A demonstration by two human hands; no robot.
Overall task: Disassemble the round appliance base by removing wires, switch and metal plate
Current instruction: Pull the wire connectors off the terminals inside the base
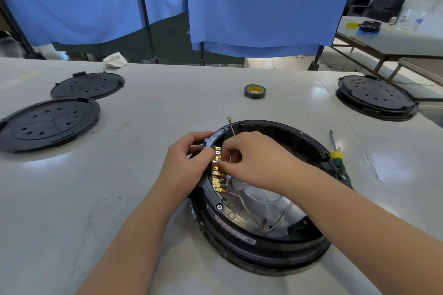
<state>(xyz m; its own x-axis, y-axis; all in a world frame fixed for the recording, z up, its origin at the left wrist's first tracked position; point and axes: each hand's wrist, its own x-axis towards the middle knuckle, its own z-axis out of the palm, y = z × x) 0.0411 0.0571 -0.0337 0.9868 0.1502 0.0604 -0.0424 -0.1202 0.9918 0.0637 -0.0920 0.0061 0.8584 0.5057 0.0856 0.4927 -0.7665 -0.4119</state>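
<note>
The round black appliance base [263, 246] lies open on the white table, with a shiny metal plate [271, 201] inside. A switch block with several brass terminals [217, 175] sits on its left inner rim. My left hand [189, 163] grips the rim and switch from outside. My right hand [249, 158] reaches in and pinches at the terminals, fingers curled. A thin wire with a ring lug [231, 126] sticks up above my right hand. White and tan wires [254, 213] lie loose over the plate.
A green and yellow screwdriver [335, 151] lies right of the base. A roll of black tape [254, 91] sits behind it. Two black perforated covers [50, 122] [88, 85] rest at the left, another round base [376, 96] at the far right. Blue curtains hang behind.
</note>
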